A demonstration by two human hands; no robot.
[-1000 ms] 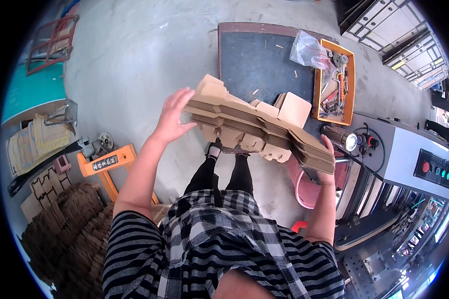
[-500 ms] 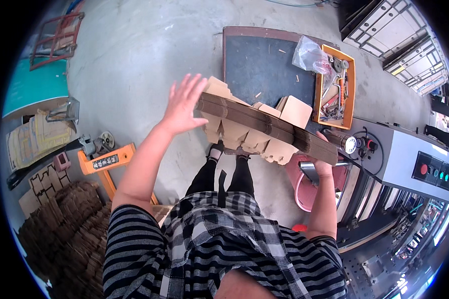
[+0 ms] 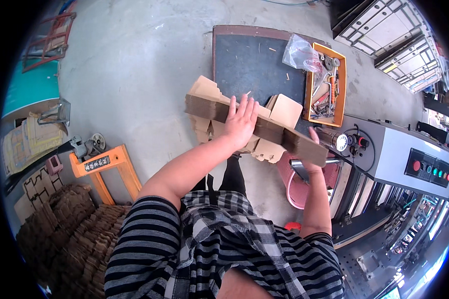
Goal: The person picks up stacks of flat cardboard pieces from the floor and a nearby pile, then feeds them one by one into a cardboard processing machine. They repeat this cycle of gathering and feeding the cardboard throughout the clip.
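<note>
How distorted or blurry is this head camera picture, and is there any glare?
Head view: strong fisheye bending with a black rim; even, soft daylight; mild glare on the plastic bag; the cardboard stack and left hand are reasonably sharp, detail softening toward the edges.

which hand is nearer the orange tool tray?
Right. The right hand holds the cardboard stack's end just below the orange tool tray; the left hand lies flat on the stack's middle, farther left.

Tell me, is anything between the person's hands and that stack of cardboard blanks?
Nothing visible. The left hand lies flat on the stack of cardboard blanks, fingers spread. The right hand is at the stack's right end, mostly hidden behind it, so its hold cannot be made out.
</note>
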